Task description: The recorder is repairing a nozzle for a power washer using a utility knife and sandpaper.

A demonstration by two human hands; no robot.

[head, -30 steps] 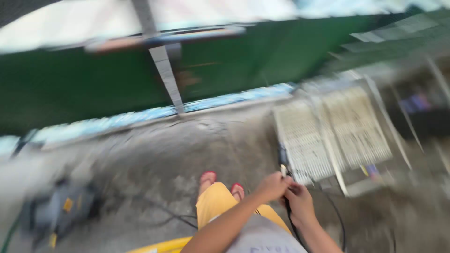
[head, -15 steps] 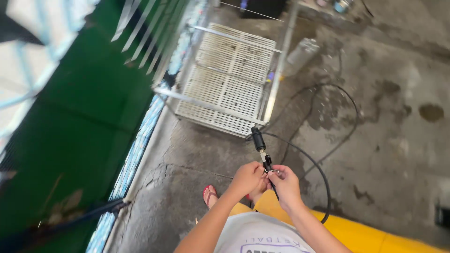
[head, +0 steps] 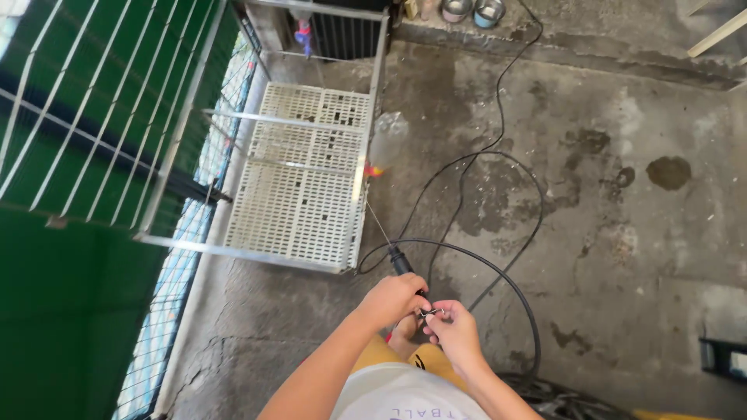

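Change: both hands sit lower against the black rubber hose than before.
Left hand: closed around black nozzle fitting.
Right hand: fingertips pinching small metal clip.

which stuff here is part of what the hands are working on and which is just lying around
In hand:
left hand gripping the black hose end
right hand pinching a small metal clip
black hose

Lying about:
white slatted cage floor
two metal bowls
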